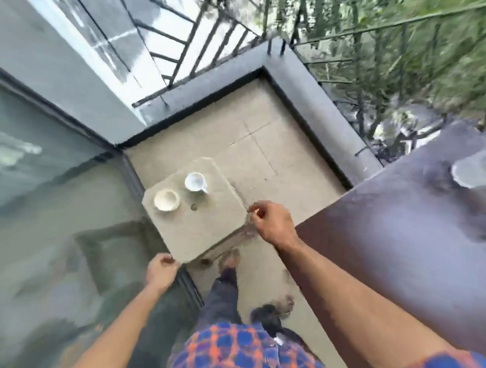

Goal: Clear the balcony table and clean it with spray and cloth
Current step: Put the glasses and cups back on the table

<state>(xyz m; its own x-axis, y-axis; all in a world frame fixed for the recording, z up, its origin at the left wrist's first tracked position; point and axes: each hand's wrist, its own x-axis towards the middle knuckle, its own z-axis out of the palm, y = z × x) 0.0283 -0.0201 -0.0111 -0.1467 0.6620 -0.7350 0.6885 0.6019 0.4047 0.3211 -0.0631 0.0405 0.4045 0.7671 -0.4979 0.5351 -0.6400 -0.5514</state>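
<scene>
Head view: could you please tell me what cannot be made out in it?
All in the head view:
Cups: contents too small and blurred.
Right hand: blur hides whether it pinches the beige top or only touches it.
Under the top: hidden by the top itself.
White dish on the dark table: blurred, cut by the right edge.

**Your tray and the table beside it**

Your pale beige, round-cornered rectangular tray (202,224) carries a white cup with a handle (195,181) and, near it, a cream round bowl (166,199). At your right, the dark brown table (403,236) bears blurred white dishes (479,169).
</scene>
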